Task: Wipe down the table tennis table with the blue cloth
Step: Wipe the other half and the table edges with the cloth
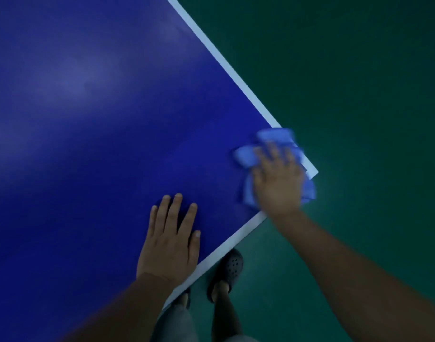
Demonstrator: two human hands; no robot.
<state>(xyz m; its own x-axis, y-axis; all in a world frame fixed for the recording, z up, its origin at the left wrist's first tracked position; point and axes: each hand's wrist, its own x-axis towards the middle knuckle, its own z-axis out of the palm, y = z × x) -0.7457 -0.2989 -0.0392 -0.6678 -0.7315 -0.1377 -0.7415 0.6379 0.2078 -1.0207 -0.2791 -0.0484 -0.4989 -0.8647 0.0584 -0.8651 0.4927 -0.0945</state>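
Note:
The dark blue table tennis table (100,119) fills the left of the view, with a white line along its edges and a corner at the right. A crumpled light blue cloth (273,141) lies on that corner, partly hanging over the edge. My right hand (278,178) presses flat on the cloth with straight, spread fingers; hand and cloth are blurred. My left hand (172,240) rests flat on the table surface close to the near edge, fingers straight, holding nothing.
Green floor (359,82) surrounds the table on the right and below. My legs and a dark perforated clog (230,267) stand on the floor just off the near table edge.

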